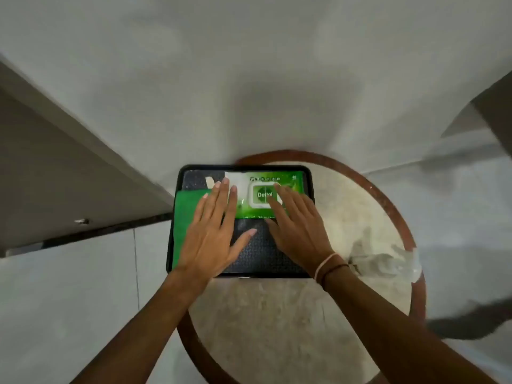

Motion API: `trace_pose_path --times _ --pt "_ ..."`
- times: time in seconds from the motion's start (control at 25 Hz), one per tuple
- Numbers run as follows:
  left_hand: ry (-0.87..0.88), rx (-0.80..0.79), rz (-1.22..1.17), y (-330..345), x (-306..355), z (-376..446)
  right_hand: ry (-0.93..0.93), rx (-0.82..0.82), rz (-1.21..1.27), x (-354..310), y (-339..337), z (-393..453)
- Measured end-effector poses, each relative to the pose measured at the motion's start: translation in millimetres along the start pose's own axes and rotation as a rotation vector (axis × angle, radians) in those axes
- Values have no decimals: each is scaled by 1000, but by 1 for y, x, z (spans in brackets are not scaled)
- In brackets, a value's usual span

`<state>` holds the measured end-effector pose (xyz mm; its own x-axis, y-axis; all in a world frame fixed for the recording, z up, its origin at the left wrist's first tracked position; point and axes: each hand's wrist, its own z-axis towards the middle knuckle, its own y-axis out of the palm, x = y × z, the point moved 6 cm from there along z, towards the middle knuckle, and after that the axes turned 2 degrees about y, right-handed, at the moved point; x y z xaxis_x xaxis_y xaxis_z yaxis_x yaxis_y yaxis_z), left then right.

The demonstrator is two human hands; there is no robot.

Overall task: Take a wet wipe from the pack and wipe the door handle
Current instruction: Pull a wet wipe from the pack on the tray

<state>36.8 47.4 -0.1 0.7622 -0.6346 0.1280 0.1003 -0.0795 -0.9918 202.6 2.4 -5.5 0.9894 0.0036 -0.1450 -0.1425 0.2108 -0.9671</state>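
A green wet wipe pack (260,195) with a white flip lid lies flat at the far end of a black tray (257,259). My left hand (213,234) hovers flat with fingers spread over the pack's left end and a green cloth (188,214). My right hand (296,225) is spread over the pack's right half, its fingertips at the lid. Neither hand holds anything. On the door at the far left, a small metal fitting (81,221) shows; I cannot tell whether it is the handle.
The tray sits on a round marble table with a brown wooden rim (399,214). A crumpled clear plastic wrapper (388,261) lies on the table's right side. A door (55,173) stands to the left, a plain wall behind.
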Motion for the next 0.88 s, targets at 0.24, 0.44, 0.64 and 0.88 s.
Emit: trace_pose_path --times 0.24,0.44,0.64,0.88 --pt "-1 -214 9 108 -4 45 -22 -274 0 27 101 38" --pt "-33 -167 -16 131 -6 47 -195 -86 -182 36 106 47" --pt "-46 -126 -39 132 -4 44 -314 69 -348 30 103 46" --pt "-57 -167 -60 132 -3 44 -434 68 -502 22 101 46"
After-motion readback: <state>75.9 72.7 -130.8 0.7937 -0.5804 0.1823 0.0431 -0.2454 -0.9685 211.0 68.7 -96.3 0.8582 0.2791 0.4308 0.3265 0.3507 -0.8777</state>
